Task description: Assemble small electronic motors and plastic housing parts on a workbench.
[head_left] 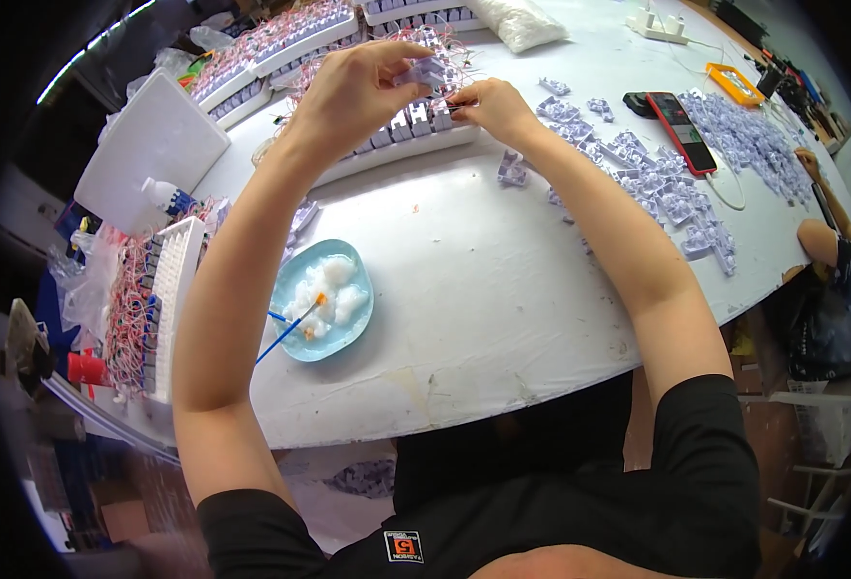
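My left hand [353,92] is closed, thumb and fingers pinching a small pale-lilac plastic part [428,71] above a white tray [401,151]. Grey plastic pieces stand in rows in that tray, with thin red and white wires [452,56] rising behind them. At the tray's right end my right hand [499,110] is closed too, its fingertips pressed together among the wires. What they pinch is too small to make out. Several loose lilac plastic parts [628,150] lie to the right of this hand, one pair [512,169] close to the tray corner.
A light-blue dish [363,318] with wet cotton and blue-handled brushes [281,341] sits near my left forearm. More wired trays [305,43] stand at the back and left. A phone [681,133], a yellow tray [734,85] and another person's arm [826,193] are at right.
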`<action>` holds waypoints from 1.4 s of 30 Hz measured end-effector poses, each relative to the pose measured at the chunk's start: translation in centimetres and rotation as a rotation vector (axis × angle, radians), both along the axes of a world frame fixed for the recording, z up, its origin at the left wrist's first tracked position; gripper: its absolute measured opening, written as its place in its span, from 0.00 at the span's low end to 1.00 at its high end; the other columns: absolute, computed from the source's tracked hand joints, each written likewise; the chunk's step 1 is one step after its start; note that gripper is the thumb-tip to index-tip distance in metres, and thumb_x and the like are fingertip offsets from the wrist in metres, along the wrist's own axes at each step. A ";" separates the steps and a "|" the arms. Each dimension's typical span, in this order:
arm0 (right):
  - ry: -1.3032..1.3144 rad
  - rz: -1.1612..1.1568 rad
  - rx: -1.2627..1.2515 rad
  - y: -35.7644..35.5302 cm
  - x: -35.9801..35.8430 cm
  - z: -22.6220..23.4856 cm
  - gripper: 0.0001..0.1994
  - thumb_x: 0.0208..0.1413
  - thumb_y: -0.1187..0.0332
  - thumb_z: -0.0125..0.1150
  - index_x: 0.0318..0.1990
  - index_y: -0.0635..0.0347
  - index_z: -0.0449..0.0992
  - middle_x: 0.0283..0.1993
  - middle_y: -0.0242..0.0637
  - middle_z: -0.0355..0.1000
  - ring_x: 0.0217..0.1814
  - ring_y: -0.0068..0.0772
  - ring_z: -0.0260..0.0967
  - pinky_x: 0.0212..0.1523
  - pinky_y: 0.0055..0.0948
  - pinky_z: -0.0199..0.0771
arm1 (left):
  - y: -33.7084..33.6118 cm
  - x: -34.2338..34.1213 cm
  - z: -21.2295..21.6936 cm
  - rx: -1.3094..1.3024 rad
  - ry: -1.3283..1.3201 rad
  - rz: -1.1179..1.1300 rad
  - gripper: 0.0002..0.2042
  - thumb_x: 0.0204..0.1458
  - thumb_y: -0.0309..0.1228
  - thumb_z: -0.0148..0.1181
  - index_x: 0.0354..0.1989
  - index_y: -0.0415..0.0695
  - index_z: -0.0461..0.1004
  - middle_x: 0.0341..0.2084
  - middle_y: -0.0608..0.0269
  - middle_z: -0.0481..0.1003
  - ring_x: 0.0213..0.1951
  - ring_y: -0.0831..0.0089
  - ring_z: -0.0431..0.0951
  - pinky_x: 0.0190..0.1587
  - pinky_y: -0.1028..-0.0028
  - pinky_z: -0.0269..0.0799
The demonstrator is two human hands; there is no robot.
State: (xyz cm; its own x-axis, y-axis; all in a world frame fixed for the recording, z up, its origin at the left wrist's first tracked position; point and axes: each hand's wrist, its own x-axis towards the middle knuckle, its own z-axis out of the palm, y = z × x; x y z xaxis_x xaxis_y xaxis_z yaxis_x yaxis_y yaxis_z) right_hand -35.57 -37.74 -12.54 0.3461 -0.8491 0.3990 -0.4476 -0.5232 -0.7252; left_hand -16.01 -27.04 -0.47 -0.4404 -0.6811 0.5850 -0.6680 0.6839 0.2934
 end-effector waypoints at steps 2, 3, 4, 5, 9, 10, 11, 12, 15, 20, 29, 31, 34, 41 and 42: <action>-0.006 0.002 0.006 -0.4 -0.1 0.0 0.11 0.46 0.74 0.66 0.39 0.59 0.82 0.35 0.41 0.79 0.36 0.32 0.78 0.41 0.26 0.76 | 0.0 0.0 -0.1 0.003 0.005 0.002 0.17 0.48 0.28 0.65 0.48 0.44 0.78 0.31 0.55 0.80 0.34 0.70 0.81 0.40 0.72 0.78; 0.043 -0.015 -0.035 -0.6 -0.1 0.0 0.10 0.45 0.73 0.66 0.38 0.58 0.83 0.34 0.41 0.79 0.35 0.34 0.78 0.40 0.28 0.76 | 0.0 0.0 -0.1 0.025 -0.006 0.014 0.17 0.48 0.29 0.66 0.49 0.47 0.78 0.33 0.56 0.79 0.36 0.71 0.81 0.42 0.73 0.78; 0.093 -0.032 -0.076 -0.8 -0.1 0.0 0.10 0.44 0.73 0.66 0.37 0.57 0.83 0.33 0.41 0.79 0.34 0.36 0.77 0.40 0.29 0.76 | 0.1 0.1 -0.1 0.047 -0.017 0.026 0.18 0.49 0.29 0.67 0.50 0.50 0.77 0.35 0.57 0.79 0.37 0.71 0.81 0.44 0.73 0.78; 0.094 -0.030 -0.074 -1.1 0.0 0.1 0.10 0.44 0.73 0.66 0.37 0.57 0.83 0.33 0.41 0.79 0.34 0.36 0.77 0.40 0.29 0.76 | 0.1 0.2 -0.1 0.049 -0.016 0.027 0.18 0.49 0.29 0.67 0.50 0.50 0.77 0.35 0.57 0.79 0.37 0.71 0.81 0.44 0.73 0.78; 0.225 -0.044 -0.114 -1.8 0.4 0.6 0.09 0.41 0.71 0.68 0.34 0.56 0.83 0.32 0.41 0.78 0.34 0.38 0.77 0.39 0.31 0.75 | 0.0 0.4 -0.2 0.038 -0.014 0.020 0.18 0.49 0.29 0.67 0.50 0.50 0.78 0.35 0.57 0.79 0.37 0.71 0.81 0.44 0.73 0.77; 0.308 -0.065 -0.168 -1.8 0.5 0.8 0.08 0.41 0.71 0.69 0.33 0.57 0.83 0.32 0.41 0.78 0.34 0.37 0.77 0.39 0.31 0.75 | -0.1 0.4 -0.3 0.037 -0.009 0.012 0.18 0.49 0.30 0.67 0.50 0.50 0.78 0.35 0.57 0.79 0.37 0.71 0.81 0.44 0.73 0.77; 0.312 -0.066 -0.167 -1.7 0.6 0.9 0.08 0.41 0.71 0.69 0.33 0.57 0.83 0.32 0.41 0.78 0.34 0.37 0.77 0.39 0.31 0.75 | -0.2 0.4 -0.4 0.039 -0.006 0.011 0.18 0.49 0.30 0.67 0.50 0.50 0.78 0.35 0.57 0.79 0.37 0.71 0.81 0.44 0.73 0.77; 0.295 -0.070 -0.133 -1.6 0.7 1.0 0.09 0.41 0.71 0.69 0.33 0.57 0.83 0.33 0.41 0.78 0.35 0.37 0.77 0.39 0.31 0.75 | -0.2 0.5 -0.4 0.048 -0.006 0.019 0.18 0.49 0.30 0.67 0.50 0.50 0.78 0.35 0.57 0.79 0.37 0.71 0.81 0.44 0.73 0.77; 0.255 -0.073 -0.102 -1.1 0.6 1.0 0.09 0.41 0.71 0.69 0.33 0.56 0.83 0.33 0.41 0.78 0.36 0.37 0.77 0.39 0.30 0.75 | -0.1 0.5 -0.6 0.052 -0.005 0.033 0.18 0.49 0.29 0.67 0.50 0.50 0.78 0.34 0.57 0.79 0.37 0.71 0.81 0.44 0.73 0.77; 0.165 -0.074 -0.152 -1.3 0.0 0.1 0.09 0.43 0.71 0.68 0.35 0.58 0.82 0.35 0.40 0.78 0.36 0.36 0.76 0.39 0.30 0.75 | -0.4 0.4 -1.0 0.066 -0.029 0.037 0.17 0.49 0.30 0.67 0.50 0.50 0.78 0.34 0.58 0.79 0.37 0.71 0.81 0.44 0.73 0.77; 0.214 -0.030 -0.079 -2.2 -0.1 0.0 0.08 0.44 0.67 0.69 0.33 0.57 0.82 0.32 0.40 0.78 0.33 0.36 0.75 0.36 0.31 0.74 | -1.1 0.6 -1.5 0.029 -0.053 0.036 0.17 0.49 0.31 0.67 0.49 0.50 0.78 0.35 0.57 0.79 0.37 0.70 0.81 0.45 0.73 0.77; 0.261 -0.046 -0.066 -1.7 0.2 0.3 0.08 0.44 0.67 0.69 0.33 0.58 0.82 0.32 0.40 0.78 0.34 0.37 0.75 0.36 0.32 0.74 | -1.1 0.6 -1.6 0.051 -0.039 0.040 0.17 0.49 0.31 0.67 0.49 0.50 0.78 0.35 0.57 0.80 0.37 0.70 0.81 0.45 0.73 0.77; 0.311 -0.089 -0.122 -0.9 0.2 0.5 0.07 0.45 0.68 0.68 0.33 0.57 0.81 0.34 0.41 0.78 0.35 0.38 0.75 0.38 0.32 0.74 | -1.3 0.8 -1.8 0.060 -0.033 0.039 0.17 0.49 0.31 0.67 0.50 0.49 0.78 0.34 0.58 0.80 0.37 0.70 0.81 0.45 0.74 0.77; 0.256 -0.093 -0.133 -1.6 0.1 -0.1 0.07 0.47 0.71 0.63 0.36 0.56 0.81 0.35 0.40 0.78 0.39 0.40 0.76 0.42 0.34 0.74 | -1.0 1.0 -1.8 0.049 -0.067 0.046 0.18 0.49 0.31 0.67 0.50 0.47 0.77 0.32 0.59 0.80 0.35 0.73 0.81 0.42 0.74 0.77; 0.283 -0.088 -0.146 -1.8 0.3 -0.2 0.08 0.47 0.71 0.63 0.36 0.56 0.81 0.35 0.40 0.78 0.39 0.40 0.76 0.42 0.34 0.74 | -0.8 1.0 -1.7 0.038 -0.073 0.045 0.18 0.49 0.31 0.67 0.50 0.47 0.77 0.32 0.59 0.80 0.35 0.73 0.81 0.42 0.74 0.77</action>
